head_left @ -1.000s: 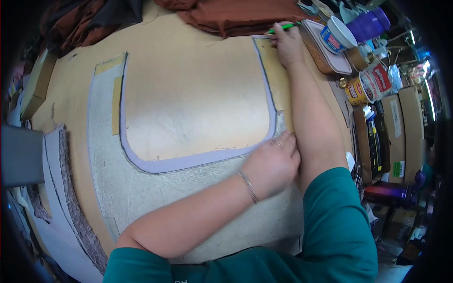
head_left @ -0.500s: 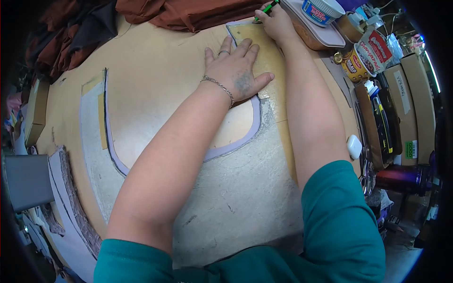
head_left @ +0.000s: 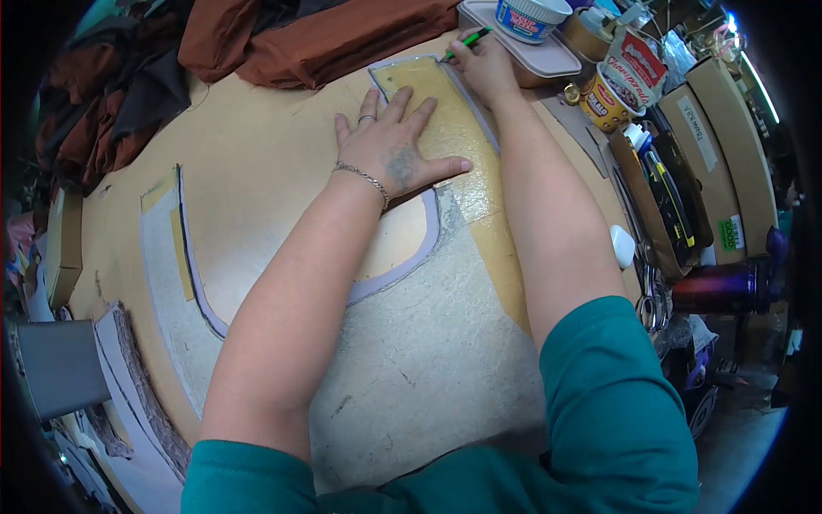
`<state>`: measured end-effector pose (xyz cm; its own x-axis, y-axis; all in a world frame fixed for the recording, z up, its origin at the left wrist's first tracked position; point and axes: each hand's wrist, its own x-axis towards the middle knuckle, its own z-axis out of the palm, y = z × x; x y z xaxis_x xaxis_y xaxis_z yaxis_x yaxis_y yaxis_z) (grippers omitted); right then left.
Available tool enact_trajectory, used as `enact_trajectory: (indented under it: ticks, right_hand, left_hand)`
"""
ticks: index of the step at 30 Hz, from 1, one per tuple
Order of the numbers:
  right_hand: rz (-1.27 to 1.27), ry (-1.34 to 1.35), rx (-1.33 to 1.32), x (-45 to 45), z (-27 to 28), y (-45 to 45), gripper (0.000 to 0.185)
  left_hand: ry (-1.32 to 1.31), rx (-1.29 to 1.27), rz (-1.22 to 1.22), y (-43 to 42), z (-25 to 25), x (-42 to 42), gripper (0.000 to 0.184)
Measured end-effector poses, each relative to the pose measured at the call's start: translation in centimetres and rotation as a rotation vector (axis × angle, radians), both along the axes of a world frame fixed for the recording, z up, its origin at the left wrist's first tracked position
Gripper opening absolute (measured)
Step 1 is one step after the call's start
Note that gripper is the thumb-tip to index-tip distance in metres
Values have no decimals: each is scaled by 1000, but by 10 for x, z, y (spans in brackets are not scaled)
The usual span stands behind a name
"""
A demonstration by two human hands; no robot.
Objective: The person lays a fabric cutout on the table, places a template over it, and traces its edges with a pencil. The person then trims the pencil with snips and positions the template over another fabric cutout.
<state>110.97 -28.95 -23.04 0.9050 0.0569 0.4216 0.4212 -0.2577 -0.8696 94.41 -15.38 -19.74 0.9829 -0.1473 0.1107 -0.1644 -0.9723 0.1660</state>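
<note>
My left hand [head_left: 390, 146] lies flat with fingers spread on a U-shaped pattern piece [head_left: 428, 334], grey with tan-yellow sections. It presses near the far end of the piece's right arm. Pinched in my right hand [head_left: 486, 73] is a green pen [head_left: 471, 38], its tip at the far right corner of the pattern. Lilac sheet material [head_left: 424, 248] shows from under the pattern along the inner curve and outer edges. The pattern's left arm reaches away from me, beyond my left forearm. My forearms cover parts of the piece.
Brown and dark fabric [head_left: 342, 47] lies at the far edge. On the right are a lidded plastic container [head_left: 548, 58], a white tub [head_left: 524, 19], a yellow cup [head_left: 602, 103], a pen box [head_left: 664, 201], scissors [head_left: 652, 304] and a white case [head_left: 622, 246]. Lilac offcuts [head_left: 141, 385] sit left, near a grey bin [head_left: 60, 368].
My right hand and the pen have moved rightward along the pattern's far edge to its corner. My left hand stays spread on the pattern. The whole view has shifted slightly.
</note>
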Motion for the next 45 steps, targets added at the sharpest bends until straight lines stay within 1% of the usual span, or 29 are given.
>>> enact_trajectory:
  ticks: [3, 4, 7, 9, 10, 11, 12, 13, 15, 16, 19, 20, 21, 22, 24, 26, 28, 30, 32, 34, 36, 38, 40, 43, 44, 45]
  right_hand:
    - [-68, -99, -197, -8, -2, 1, 15]
    - [-113, -87, -247, -29, 7, 1, 15]
    - [-134, -131, -498, -106, 27, -21, 12]
    - [-116, 6, -456, -181, 38, -51, 15]
    - [-119, 115, -483, -220, 40, -70, 14]
    - [-75, -6, -416, -258, 38, -91, 12]
    - [-112, 12, -489, -303, 42, -108, 12]
    - [-84, -38, -538, -338, 44, -127, 15]
    - [-113, 84, -501, -401, 53, -155, 13]
    - [-111, 148, -486, -418, 59, -165, 12]
    - [-100, 281, -394, -424, 79, -176, 9]
    - [-160, 233, -279, -409, 79, -168, 8]
    - [-156, 236, -195, -386, 77, -159, 7]
    - [-142, 236, -110, -358, 72, -148, 7]
    - [-8, 252, 104, -289, 51, -120, 9]
    - [47, 211, 88, -211, 30, -88, 10]
    - [44, 208, 214, -140, 13, -53, 14]
    - [-28, 6, 51, -79, 3, -26, 17]
    - [-115, -74, -60, -34, -3, -9, 18]
    - [-88, -76, -68, -16, -5, 2, 17]
    - [-93, -73, -134, -21, 2, 6, 16]
    - [-129, -65, -254, -43, 18, 8, 15]
    - [-152, -90, -326, -68, 22, 3, 14]
    - [-152, -80, -415, -151, 26, -35, 12]
    - [-122, 6, -416, -195, 34, -54, 11]
    - [-88, 88, -316, -235, 26, -79, 11]
  left_hand:
    - [11, 4, 10, 0, 3, 0, 89]
    - [3, 8, 11, 0, 3, 0, 89]
    - [9, 27, 17, -2, -1, -2, 88]
    - [6, 45, 24, -3, -1, 0, 87]
    - [-1, 57, 29, -3, -2, 0, 87]
    - [-8, 71, 32, -4, -3, 1, 86]
    - [-8, 76, 28, -5, -3, 2, 86]
    - [-10, 85, 31, -4, -3, 3, 85]
    - [5, 101, 36, -5, -6, 3, 85]
    - [16, 108, 40, -6, -6, 4, 85]
    - [33, 113, 30, -8, -2, 2, 85]
    - [29, 112, 31, -7, -1, 2, 85]
    - [44, 102, 20, -5, 2, 1, 86]
    - [56, 92, 16, -6, 4, -1, 86]
    - [74, 63, 18, -4, 8, -3, 87]
    - [76, 20, 21, -3, 11, -5, 89]
    - [78, -22, 11, -3, 9, -3, 89]
    - [67, -20, 8, -1, 8, -1, 90]
    - [51, -34, 0, -1, 4, -1, 91]
    - [43, -32, 3, 0, 3, 0, 91]
    - [35, -30, 5, 0, 1, 0, 91]
    - [27, -23, 3, 0, 2, 0, 91]
    - [13, -5, 17, -1, 3, 0, 90]
    - [16, 36, 21, -3, -1, 0, 89]
    - [19, 46, 22, -4, -1, 0, 88]
    - [17, 56, 28, -5, -1, 1, 88]
